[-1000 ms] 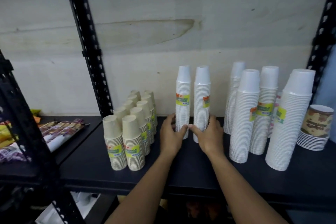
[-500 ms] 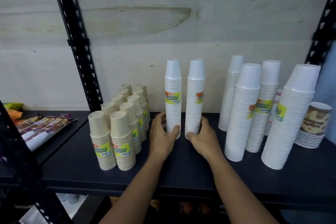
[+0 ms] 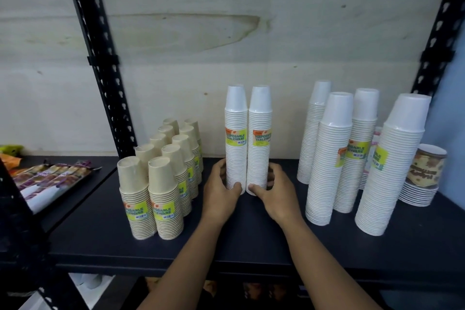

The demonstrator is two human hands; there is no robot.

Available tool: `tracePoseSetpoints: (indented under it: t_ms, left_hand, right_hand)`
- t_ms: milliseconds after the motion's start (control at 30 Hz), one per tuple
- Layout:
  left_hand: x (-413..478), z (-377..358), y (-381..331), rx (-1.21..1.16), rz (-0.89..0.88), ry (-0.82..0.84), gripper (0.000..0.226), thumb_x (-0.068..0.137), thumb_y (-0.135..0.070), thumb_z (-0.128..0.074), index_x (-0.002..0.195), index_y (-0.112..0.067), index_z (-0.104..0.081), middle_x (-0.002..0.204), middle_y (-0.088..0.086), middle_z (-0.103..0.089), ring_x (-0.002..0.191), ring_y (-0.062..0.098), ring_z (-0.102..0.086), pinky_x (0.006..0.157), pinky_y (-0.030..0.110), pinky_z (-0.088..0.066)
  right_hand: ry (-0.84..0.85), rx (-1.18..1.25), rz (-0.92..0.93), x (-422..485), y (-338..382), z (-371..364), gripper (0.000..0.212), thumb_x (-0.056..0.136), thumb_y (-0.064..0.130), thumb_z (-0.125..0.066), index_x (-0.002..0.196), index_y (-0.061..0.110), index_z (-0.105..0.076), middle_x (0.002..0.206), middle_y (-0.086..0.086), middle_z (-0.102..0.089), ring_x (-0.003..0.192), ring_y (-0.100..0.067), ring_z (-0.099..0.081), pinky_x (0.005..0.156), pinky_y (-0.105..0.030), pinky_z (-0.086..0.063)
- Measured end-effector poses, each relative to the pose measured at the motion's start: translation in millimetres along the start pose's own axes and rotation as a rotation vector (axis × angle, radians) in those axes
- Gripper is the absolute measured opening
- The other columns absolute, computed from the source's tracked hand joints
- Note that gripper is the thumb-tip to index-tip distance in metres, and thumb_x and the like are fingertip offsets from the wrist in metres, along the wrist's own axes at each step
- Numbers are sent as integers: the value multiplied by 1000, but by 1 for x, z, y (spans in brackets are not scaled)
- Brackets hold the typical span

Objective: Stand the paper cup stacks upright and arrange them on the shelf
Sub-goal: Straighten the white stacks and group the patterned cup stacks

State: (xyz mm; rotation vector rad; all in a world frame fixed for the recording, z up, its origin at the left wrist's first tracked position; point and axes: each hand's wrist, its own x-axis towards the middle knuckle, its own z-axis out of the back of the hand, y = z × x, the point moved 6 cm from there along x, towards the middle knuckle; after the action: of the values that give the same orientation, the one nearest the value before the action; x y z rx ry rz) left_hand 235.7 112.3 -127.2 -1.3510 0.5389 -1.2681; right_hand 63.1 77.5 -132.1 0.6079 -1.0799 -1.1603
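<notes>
Two tall white cup stacks stand upright side by side at the middle of the dark shelf point(image 3: 251, 241), each with a yellow-green label. My left hand point(image 3: 220, 192) grips the base of the left white stack point(image 3: 235, 138), fingers curled round it. My right hand point(image 3: 273, 191) grips the base of the right white stack point(image 3: 259, 138) the same way. The two stacks touch each other along their sides. To the left stand several short beige cup stacks point(image 3: 164, 196) in two rows. To the right stand several taller, wider white cup stacks point(image 3: 332, 158), all upright.
A brown printed cup stack point(image 3: 425, 171) sits on a pile of white plates at the far right. Black slotted uprights point(image 3: 100, 58) frame the shelf. Snack packets point(image 3: 47, 178) lie on the neighbouring shelf to the left. A pale wall closes the back.
Both hands have drawn the two white stacks together until they touch, and their labels now face forward. The view has shifted slightly.
</notes>
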Motion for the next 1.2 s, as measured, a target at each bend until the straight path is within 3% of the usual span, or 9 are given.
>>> tracePoseSetpoints:
  t_ms: [133,333,533,767,933,1000,1033,1100,1200]
  left_hand:
    - [1,1,1,-6,9,-17,69,81,-9,-76,140,-28,-47,127,-11,-62,113,1,-60,98,34,-55]
    - [3,-1,5,-20,35,26,66,86,-8,-75,144,-24,-49,136,-6,-61,118,6,-61,99,36,-55]
    - [3,-1,5,-26,58,47,65,87,-8,-74,145,-25,-49,134,-8,-64,117,2,-62,99,31,-54]
    - [3,-2,6,-10,70,64,68,87,-9,-74,146,-27,-47,135,-10,-63,114,-5,-60,95,20,-52]
    - [-3,0,5,165,153,94,81,85,-24,-78,154,-11,-37,145,3,-55,129,17,-56,106,33,-48]
    - [-9,2,1,358,113,107,52,87,-33,-73,133,-11,-61,128,6,-66,118,23,-62,96,32,-51]
    - [-14,4,-3,424,74,99,29,87,-34,-71,108,-13,-72,109,5,-71,105,24,-66,81,27,-51]
    - [-27,7,-10,508,20,98,22,88,-34,-69,76,-15,-68,90,5,-66,87,24,-65,68,25,-42]
    - [-45,3,-23,625,13,142,22,90,-35,-69,83,-14,-69,102,11,-62,90,23,-62,79,28,-46]
  right_hand:
    - [-7,26,0,0,0,1,66,79,28,-85,136,27,-52,121,7,-64,100,-2,-63,83,-18,-50]
    - [-15,21,-11,0,-2,1,67,80,28,-84,139,26,-52,124,6,-64,104,-7,-64,90,-28,-54]
    - [-15,-1,-35,0,-1,2,66,79,30,-85,136,28,-52,121,10,-65,99,1,-62,76,-12,-45]
    - [-17,-31,-77,1,-4,2,59,78,33,-85,130,20,-59,120,6,-67,101,-6,-64,82,-20,-52]
    - [24,-118,-145,-10,3,11,63,74,37,-88,126,11,-63,123,-4,-65,107,-17,-64,94,-37,-55]
    - [57,-244,-140,-23,12,15,62,77,42,-84,126,11,-62,126,-5,-62,112,-20,-61,95,-36,-52]
    - [62,-312,-138,-32,16,19,61,81,44,-80,127,11,-61,128,-5,-59,115,-22,-60,94,-34,-50]
    - [62,-409,-121,-52,27,30,49,88,46,-71,122,13,-63,125,-5,-58,113,-23,-59,90,-33,-49]
    - [124,-491,-62,-82,39,45,32,94,44,-62,106,15,-68,116,-3,-59,102,-21,-61,87,-38,-53]
